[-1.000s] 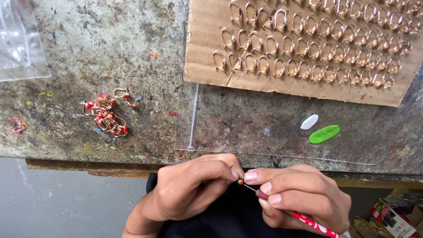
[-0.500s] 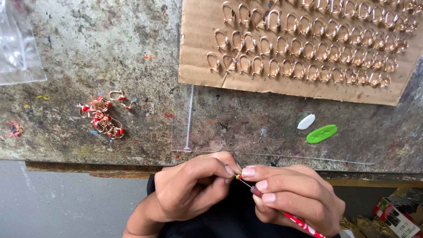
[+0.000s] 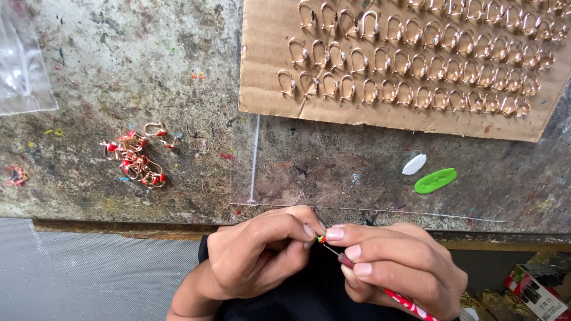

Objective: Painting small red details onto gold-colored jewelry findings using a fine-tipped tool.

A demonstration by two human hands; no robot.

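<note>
Lower centre: left hand fingers pinch a tiny gold hook w/ red-green dot; right hand fingers clamp a thin red-handled needle tool. Best done w/ tip steady, small dabs.

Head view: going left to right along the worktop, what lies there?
Clear plastic bag → heap of gold hooks with red beads → clear plastic sheet → white oval blob → green oval blob. The brown cardboard of gold hooks overlaps these, so it is left out.

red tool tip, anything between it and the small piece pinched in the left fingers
Nothing visible: the fine tip of the red tool, held by the right hand, meets the small piece in the left hand.
</note>
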